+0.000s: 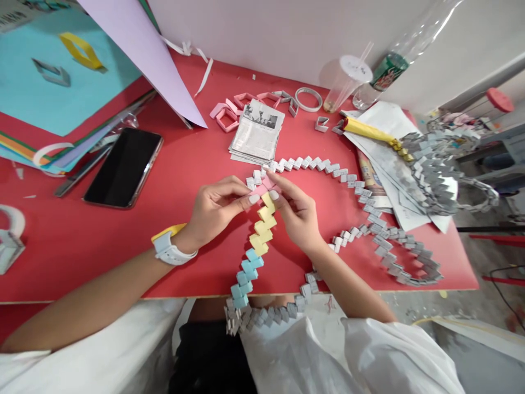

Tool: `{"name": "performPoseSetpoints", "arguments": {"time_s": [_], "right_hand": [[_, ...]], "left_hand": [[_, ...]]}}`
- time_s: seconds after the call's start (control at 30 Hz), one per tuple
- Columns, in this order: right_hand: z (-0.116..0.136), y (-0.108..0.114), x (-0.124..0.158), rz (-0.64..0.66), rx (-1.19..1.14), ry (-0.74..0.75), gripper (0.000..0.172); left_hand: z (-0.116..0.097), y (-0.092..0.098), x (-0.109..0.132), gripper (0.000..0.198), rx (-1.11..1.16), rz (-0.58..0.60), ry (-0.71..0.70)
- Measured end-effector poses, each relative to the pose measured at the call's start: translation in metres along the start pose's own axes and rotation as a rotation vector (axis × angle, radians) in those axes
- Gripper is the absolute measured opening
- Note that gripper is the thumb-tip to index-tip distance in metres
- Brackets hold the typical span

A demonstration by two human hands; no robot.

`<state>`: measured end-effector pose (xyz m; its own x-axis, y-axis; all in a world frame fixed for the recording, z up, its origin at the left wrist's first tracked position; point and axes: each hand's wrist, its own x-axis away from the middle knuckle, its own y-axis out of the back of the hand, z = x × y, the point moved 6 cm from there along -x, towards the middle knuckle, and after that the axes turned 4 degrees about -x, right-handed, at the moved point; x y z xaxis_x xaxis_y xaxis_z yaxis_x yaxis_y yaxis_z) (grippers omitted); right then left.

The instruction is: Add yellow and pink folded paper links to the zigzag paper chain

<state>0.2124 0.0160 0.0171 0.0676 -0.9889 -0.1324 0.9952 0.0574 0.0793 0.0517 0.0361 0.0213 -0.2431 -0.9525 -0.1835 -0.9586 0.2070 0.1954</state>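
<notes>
A long folded-paper chain (356, 189) loops over the red table (82, 241). Most links are grey newsprint, with yellow (262, 227), blue (246, 273) and pink links near my hands. My left hand (217, 208) pinches the chain at the pink and yellow links with thumb and fingers. My right hand (297, 210) pinches the same spot from the other side, fingers pressed on a pink link (266, 183). The chain's lower end hangs off the table's front edge into my lap.
A black phone (123, 167) lies at the left. Folded newsprint slips (258, 131) and loose pink links (227, 112) sit behind my hands. Coloured paper sheets (61, 82) lie far left. A plastic cup (344, 82), a bottle (389, 68) and another grey chain pile (435, 164) are at right.
</notes>
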Motion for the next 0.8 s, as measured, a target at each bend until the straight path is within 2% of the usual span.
{"name": "performPoseSetpoints", "arguments": {"time_s": [0.17,0.27,0.33,0.43,0.57,0.63,0.73,0.77,0.8], "right_hand": [[-0.001,-0.006,0.002,0.026,0.001,-0.010,0.035],[-0.001,-0.006,0.005,0.040,0.080,0.009,0.034],[0.001,-0.006,0.006,0.077,0.120,0.012,0.033],[0.001,-0.007,0.005,0.109,0.122,0.003,0.035],[-0.006,-0.006,-0.001,0.106,0.094,-0.015,0.040],[-0.005,0.001,-0.004,0.057,0.145,-0.012,0.046],[0.021,0.008,0.005,-0.096,0.278,0.148,0.045],[0.036,0.000,0.014,-0.079,0.289,0.244,0.037],[0.049,-0.018,0.026,0.063,0.263,0.331,0.025]], "left_hand": [[-0.009,0.005,0.004,0.015,-0.144,-0.119,-0.052],[-0.007,0.006,-0.006,0.018,-0.212,0.024,-0.048],[-0.007,0.008,-0.013,0.015,-0.290,0.111,-0.098],[-0.009,0.013,-0.015,0.013,-0.361,0.082,-0.145],[-0.001,0.008,-0.007,0.016,-0.163,0.012,-0.012],[0.004,0.005,-0.006,0.019,-0.082,-0.027,0.046],[0.017,0.003,-0.017,0.022,-0.019,-0.026,0.145],[0.021,0.003,-0.024,0.022,0.006,-0.011,0.172],[0.023,0.003,-0.032,0.021,0.029,0.002,0.173]]}}
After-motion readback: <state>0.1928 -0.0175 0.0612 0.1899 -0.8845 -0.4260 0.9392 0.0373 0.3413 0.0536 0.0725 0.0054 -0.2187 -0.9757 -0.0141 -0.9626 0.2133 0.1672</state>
